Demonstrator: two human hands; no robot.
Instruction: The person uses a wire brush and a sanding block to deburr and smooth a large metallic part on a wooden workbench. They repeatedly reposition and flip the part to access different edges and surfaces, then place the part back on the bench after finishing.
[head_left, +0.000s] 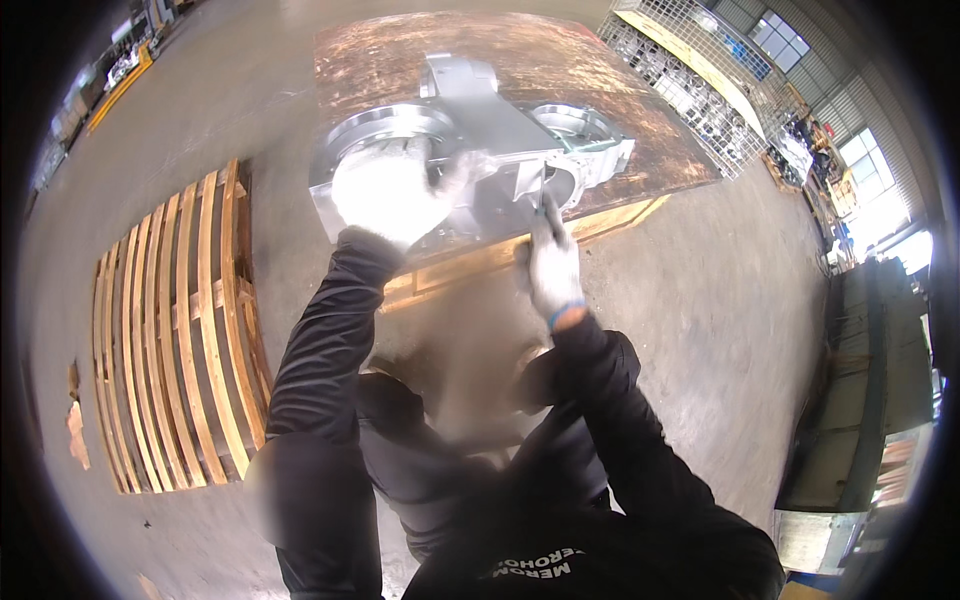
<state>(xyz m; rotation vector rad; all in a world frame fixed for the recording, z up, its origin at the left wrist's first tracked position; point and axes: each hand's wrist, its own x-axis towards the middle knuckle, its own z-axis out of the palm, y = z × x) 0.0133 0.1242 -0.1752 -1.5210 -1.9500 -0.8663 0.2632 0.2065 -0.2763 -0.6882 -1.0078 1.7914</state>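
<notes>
A large silver metal casting (pixel 490 120) with round flanged openings lies on a worn brown board. My left hand (pixel 390 190), in a white glove and strongly overexposed, rests at the ring-shaped opening on the casting's left. Its thumb side stretches to the right, apart from the rest, and nothing shows in its grasp. In a white glove with a blue cuff, my right hand (pixel 553 265) is closed round a thin, dark rod-like tool (pixel 543 190). The tool points up at the smaller opening on the casting's near side. Its tip is too small to make out.
The worn board (pixel 390 60) has a pale wooden edge (pixel 450 270) facing me. A slatted wooden pallet (pixel 190 330) lies on the concrete floor at left. A wire-mesh cage (pixel 690 80) with metal parts stands far right, and a dark green cabinet-like object (pixel 860 390) stands at right.
</notes>
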